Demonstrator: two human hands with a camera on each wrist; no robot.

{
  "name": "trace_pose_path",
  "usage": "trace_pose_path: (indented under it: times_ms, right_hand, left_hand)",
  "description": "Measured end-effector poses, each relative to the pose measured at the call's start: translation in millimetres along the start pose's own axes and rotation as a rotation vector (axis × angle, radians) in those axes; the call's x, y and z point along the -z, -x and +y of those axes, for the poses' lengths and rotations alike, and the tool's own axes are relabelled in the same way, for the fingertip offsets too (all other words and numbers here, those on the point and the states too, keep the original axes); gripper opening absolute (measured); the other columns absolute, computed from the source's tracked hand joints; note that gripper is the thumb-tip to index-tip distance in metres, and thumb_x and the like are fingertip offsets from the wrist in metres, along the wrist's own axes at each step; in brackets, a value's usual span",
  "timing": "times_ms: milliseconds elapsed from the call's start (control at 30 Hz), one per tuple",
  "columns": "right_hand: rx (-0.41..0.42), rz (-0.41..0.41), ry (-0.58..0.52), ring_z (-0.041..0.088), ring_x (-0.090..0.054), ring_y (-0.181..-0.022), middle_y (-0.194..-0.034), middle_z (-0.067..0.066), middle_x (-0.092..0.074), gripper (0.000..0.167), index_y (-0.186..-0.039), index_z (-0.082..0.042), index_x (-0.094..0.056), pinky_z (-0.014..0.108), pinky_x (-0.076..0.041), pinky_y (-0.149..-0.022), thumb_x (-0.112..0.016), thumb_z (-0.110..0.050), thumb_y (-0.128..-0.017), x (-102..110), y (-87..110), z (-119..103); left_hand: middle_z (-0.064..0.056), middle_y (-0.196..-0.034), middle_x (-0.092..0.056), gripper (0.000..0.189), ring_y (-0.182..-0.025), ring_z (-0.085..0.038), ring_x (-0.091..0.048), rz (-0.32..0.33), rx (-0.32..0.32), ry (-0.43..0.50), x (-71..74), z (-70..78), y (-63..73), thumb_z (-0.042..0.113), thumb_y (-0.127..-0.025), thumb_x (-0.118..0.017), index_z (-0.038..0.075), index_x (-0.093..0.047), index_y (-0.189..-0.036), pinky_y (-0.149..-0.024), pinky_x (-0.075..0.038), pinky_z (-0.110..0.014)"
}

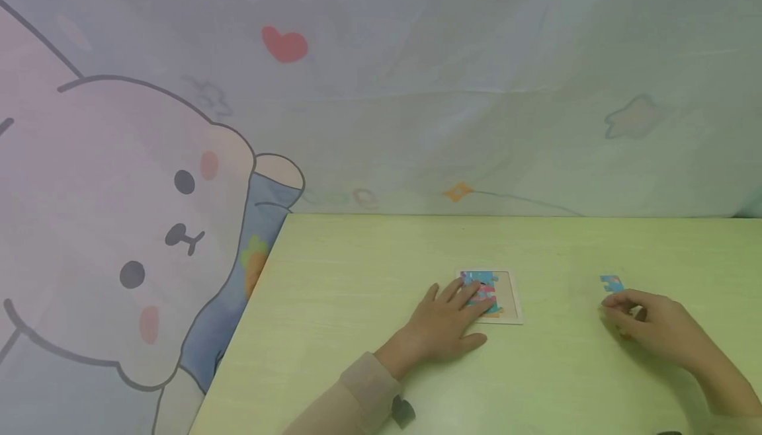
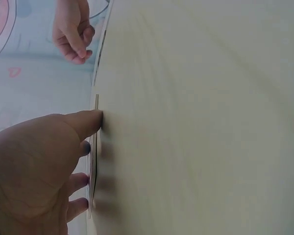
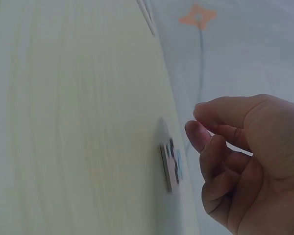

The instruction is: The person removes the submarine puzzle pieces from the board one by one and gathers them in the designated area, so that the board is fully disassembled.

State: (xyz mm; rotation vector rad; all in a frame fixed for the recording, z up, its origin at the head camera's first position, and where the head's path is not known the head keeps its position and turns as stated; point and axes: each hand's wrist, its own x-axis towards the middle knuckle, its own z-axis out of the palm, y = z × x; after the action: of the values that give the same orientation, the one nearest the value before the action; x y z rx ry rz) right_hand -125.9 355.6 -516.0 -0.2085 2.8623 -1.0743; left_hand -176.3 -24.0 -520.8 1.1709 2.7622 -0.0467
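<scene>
My left hand (image 1: 446, 322) rests on a small puzzle board (image 1: 513, 299) with its fingers spread over the blue and pink pieces fitted on its left side. The bare right side of the board's tray shows pale wood. In the left wrist view the left fingers (image 2: 77, 182) lie along the thin board. My right hand (image 1: 661, 322) hovers just beside a loose blue puzzle piece (image 1: 612, 283), its fingers loosely bent. In the right wrist view nothing shows between thumb and index finger; loose puzzle pieces (image 3: 169, 166) lie on the table beside the hand.
Both hands work over a pale yellow-green table (image 1: 333, 270). A printed cloth (image 1: 417, 91) with a cartoon animal, hearts and stars hangs behind the table's back edge and along its left side.
</scene>
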Motion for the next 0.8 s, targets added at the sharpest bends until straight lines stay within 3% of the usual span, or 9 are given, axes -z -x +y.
trace_pose_path:
  times_ms: [267,533,800]
  right_hand:
    - [0.138,0.032,-0.031,0.008,-0.051,-0.06,-0.104,0.003,-0.067,0.017,-0.114,-0.012,-0.073,0.026,-0.045,-0.048,-0.068,-0.023,-0.103,-20.4,-19.9,-30.6]
    - [0.119,-0.027,-0.097,0.009,-0.049,-0.056,-0.101,-0.002,-0.068,0.019,-0.113,-0.015,-0.074,0.027,-0.043,-0.046,-0.07,-0.029,-0.101,-42.6,-38.1,-67.0]
    - [0.165,-0.092,-0.12,0.008,-0.05,-0.057,-0.1,-0.003,-0.07,0.016,-0.111,-0.015,-0.075,0.026,-0.045,-0.05,-0.072,-0.026,-0.1,-71.0,-50.7,-88.7]
  left_hand:
    - [0.0,-0.174,-0.015,0.07,-0.159,-0.027,-0.012,0.005,0.003,-0.012,2.9,-1.1,4.5,0.063,-0.106,-0.036,0.032,-0.023,-0.167,-0.122,-0.024,-0.057]
    - [-0.002,-0.174,-0.013,0.073,-0.159,-0.028,-0.012,0.012,0.007,0.004,4.3,-5.3,7.8,0.064,-0.105,-0.038,0.029,-0.022,-0.167,-0.122,-0.023,-0.059]
    - [0.0,-0.174,-0.009,0.076,-0.159,-0.024,-0.009,-0.014,0.031,0.005,2.8,-7.9,8.0,0.068,-0.104,-0.036,0.031,-0.019,-0.168,-0.123,-0.021,-0.058]
